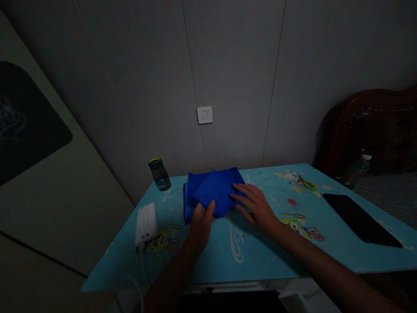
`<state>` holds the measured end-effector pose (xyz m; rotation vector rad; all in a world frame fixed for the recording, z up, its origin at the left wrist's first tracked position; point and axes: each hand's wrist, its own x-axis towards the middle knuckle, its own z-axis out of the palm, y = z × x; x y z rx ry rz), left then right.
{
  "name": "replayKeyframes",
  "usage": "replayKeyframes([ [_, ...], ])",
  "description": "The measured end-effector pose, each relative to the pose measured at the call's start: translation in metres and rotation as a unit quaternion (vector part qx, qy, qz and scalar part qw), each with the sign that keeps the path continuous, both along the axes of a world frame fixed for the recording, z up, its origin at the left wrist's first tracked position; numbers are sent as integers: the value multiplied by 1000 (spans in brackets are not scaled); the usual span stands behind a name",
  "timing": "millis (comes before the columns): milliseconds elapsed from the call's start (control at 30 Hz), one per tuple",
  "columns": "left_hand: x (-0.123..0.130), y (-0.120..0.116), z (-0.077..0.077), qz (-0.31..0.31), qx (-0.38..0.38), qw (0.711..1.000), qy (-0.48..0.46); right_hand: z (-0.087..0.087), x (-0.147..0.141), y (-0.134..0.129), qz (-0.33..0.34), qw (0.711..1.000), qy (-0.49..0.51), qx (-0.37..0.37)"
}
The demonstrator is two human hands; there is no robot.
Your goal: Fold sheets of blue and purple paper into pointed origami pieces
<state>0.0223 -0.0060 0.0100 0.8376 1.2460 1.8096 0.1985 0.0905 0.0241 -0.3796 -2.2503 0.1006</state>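
Observation:
A folded piece of thin blue material (211, 189), cloth or plastic, lies in layers near the back middle of the table. My left hand (201, 224) grips its near edge, thumb on top and the other fingers hidden beneath. Fingers spread, my right hand (256, 206) rests at the right side of the blue material, its fingertips touching or just over the top layer. One layer lies turned at an angle over the squarer layers below.
On the light blue table (260, 256) stand a water bottle (160, 174) and a white power bank (146, 223) with a cable at left. Yellow-handled scissors (308, 183) and a black tablet-like slab (360, 219) lie at right. A clear bottle (358, 169) is beyond the right edge.

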Motion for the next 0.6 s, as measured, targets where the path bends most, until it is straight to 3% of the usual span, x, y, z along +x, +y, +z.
replayKeyframes([
  [67,-4,6,5,-27,8,1000,-6,0,-3,17,-19,991,47,-121],
  [167,-10,22,5,-66,22,998,2,-4,-17,37,30,949,42,-310],
  [267,-17,40,-4,-88,17,996,5,-12,-32,46,71,914,47,-397],
  [333,-21,50,-10,-77,-2,997,-13,-19,-38,46,47,916,65,-392],
  [433,-23,57,-14,-13,-40,999,-9,-29,-40,42,-23,948,75,-310],
  [500,-22,57,-14,31,-41,998,28,-33,-39,38,-48,966,78,-243],
  [600,-16,53,-12,30,-29,992,121,-31,-35,32,-44,982,77,-168],
])
